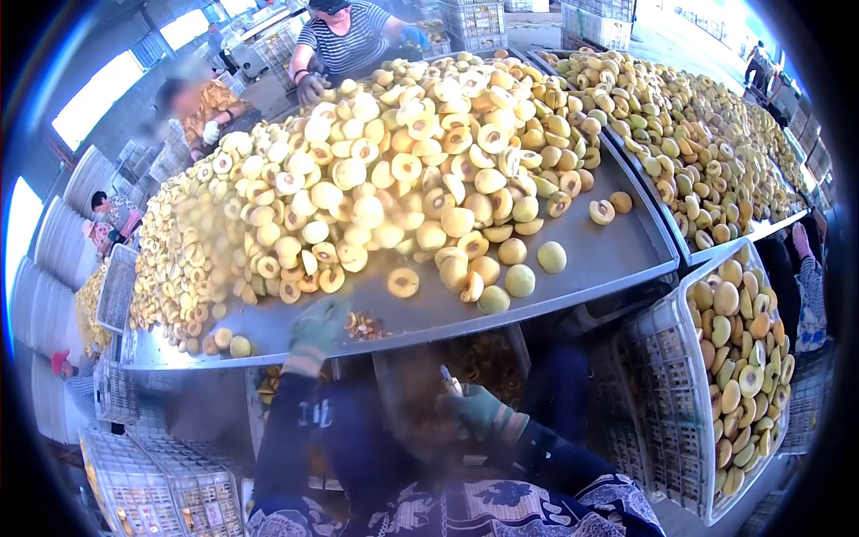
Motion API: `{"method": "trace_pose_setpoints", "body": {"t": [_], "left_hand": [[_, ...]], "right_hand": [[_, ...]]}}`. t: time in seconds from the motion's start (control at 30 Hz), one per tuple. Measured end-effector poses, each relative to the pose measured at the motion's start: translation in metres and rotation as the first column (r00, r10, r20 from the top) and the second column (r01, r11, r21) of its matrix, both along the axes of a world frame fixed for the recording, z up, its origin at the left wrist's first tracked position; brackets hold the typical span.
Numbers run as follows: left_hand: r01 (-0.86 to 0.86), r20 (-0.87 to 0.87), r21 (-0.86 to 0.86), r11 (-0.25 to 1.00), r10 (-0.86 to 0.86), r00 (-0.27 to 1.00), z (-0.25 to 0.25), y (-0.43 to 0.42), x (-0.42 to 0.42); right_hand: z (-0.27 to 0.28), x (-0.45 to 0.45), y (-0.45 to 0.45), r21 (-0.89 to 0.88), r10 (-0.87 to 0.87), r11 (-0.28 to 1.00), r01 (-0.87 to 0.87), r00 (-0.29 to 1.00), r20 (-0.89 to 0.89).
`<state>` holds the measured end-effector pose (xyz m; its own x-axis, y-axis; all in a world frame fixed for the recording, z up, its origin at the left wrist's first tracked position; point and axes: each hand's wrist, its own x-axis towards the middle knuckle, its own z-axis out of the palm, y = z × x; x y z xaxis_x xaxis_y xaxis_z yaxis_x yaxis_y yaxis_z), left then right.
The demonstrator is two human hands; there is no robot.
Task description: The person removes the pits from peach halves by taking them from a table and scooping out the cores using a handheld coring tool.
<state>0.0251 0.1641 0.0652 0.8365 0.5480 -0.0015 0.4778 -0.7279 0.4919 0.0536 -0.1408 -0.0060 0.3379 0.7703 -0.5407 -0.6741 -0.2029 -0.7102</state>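
Observation:
My left hand (318, 333), in a pale green glove, is over the front edge of the metal table (591, 259). Its fingers are blurred, and whether they hold anything cannot be made out. Just to its right lies a small heap of reddish-brown pit scraps (365, 327). Below the table edge, my right hand (483, 414), gloved too, is closed around a small hand tool (450, 382) with a metal tip pointing up. A large pile of halved yellow peaches (358, 179) covers most of the table. One cut half (403, 283) lies apart near the front.
A crate (667, 376) full of peach halves leans at my right. Under the table edge, a bin (447, 376) holds brown scraps. More crates (170, 483) stand at lower left. Across the table, a person in a striped shirt (344, 40) and another in orange (210, 112) are at the pile.

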Motion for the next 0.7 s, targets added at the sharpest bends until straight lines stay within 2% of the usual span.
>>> {"method": "trace_pose_setpoints", "body": {"t": [0.03,0.07,0.17,0.2,0.23,0.27,0.37,0.4,0.43,0.5,0.53,0.57,0.6,0.63,0.67,0.7], "left_hand": [[0.004,0.046,-0.102,0.995,0.0,0.999,-0.03,0.006,0.023],[0.015,0.093,-0.202,0.979,0.004,0.996,-0.058,0.011,0.046],[0.066,-0.079,-0.208,0.976,-0.084,0.993,-0.072,-0.007,0.097],[0.101,-0.125,-0.216,0.971,-0.13,0.984,-0.073,-0.014,0.109],[0.154,-0.158,-0.231,0.961,-0.193,0.968,-0.07,-0.018,0.114],[0.222,-0.113,-0.228,0.948,-0.252,0.961,-0.074,-0.019,0.116],[0.077,-0.088,-0.617,0.783,-0.166,0.982,-0.082,-0.029,0.113],[0.056,-0.036,-0.615,0.787,-0.099,0.994,-0.078,-0.038,0.107],[0.065,-0.04,-0.586,0.808,-0.109,0.993,-0.068,-0.048,0.102],[0.069,0.121,-0.833,0.55,0.058,0.991,-0.048,-0.081,0.08],[0.22,0.251,-0.726,0.652,-0.046,0.967,-0.042,-0.093,0.068],[0.36,0.363,-0.588,0.724,-0.162,0.918,-0.038,-0.104,0.056],[0.311,0.315,-0.714,0.627,-0.109,0.943,-0.039,-0.117,0.045],[0.332,0.326,-0.682,0.652,-0.136,0.936,-0.028,-0.133,0.032],[0.401,0.43,-0.72,0.566,-0.089,0.898,-0.032,-0.139,0.023],[0.472,0.521,-0.744,0.474,-0.031,0.853,-0.034,-0.146,0.016]], "right_hand": [[0.003,0.002,0.0,-0.034,-0.018,0.999,0.018,1.0,-0.009],[0.006,0.003,-0.002,-0.044,-0.042,0.998,0.038,0.995,-0.092],[0.003,0.008,-0.006,-0.077,-0.033,0.997,0.024,0.993,-0.115],[-0.019,0.004,-0.005,-0.09,-0.074,0.994,0.065,0.991,-0.107],[-0.02,0.006,-0.005,-0.098,-0.088,0.992,0.079,0.992,-0.089],[-0.02,0.007,-0.006,-0.104,-0.1,0.99,0.092,0.992,-0.072],[-0.01,0.013,0.0,-0.074,-0.181,0.98,0.187,0.981,0.076],[-0.005,0.017,0.003,-0.052,-0.22,0.972,0.229,0.965,0.141],[-0.005,0.02,0.007,0.003,-0.305,0.951,0.31,0.936,0.176],[-0.007,0.029,0.016,0.118,-0.467,0.884,0.451,0.853,0.232],[0.02,0.032,0.016,0.187,-0.551,0.823,0.536,0.834,0.031],[0.032,0.033,0.015,0.2,-0.55,0.825,0.528,0.832,0.072],[0.041,0.035,0.014,0.214,-0.547,0.829,0.516,0.829,0.116],[0.052,0.036,0.011,0.228,-0.543,0.833,0.504,0.824,0.162],[0.07,0.034,0.002,0.279,-0.494,0.852,0.444,0.857,0.144],[0.071,0.032,0.0,0.262,-0.493,0.859,0.439,0.847,0.197]]}}
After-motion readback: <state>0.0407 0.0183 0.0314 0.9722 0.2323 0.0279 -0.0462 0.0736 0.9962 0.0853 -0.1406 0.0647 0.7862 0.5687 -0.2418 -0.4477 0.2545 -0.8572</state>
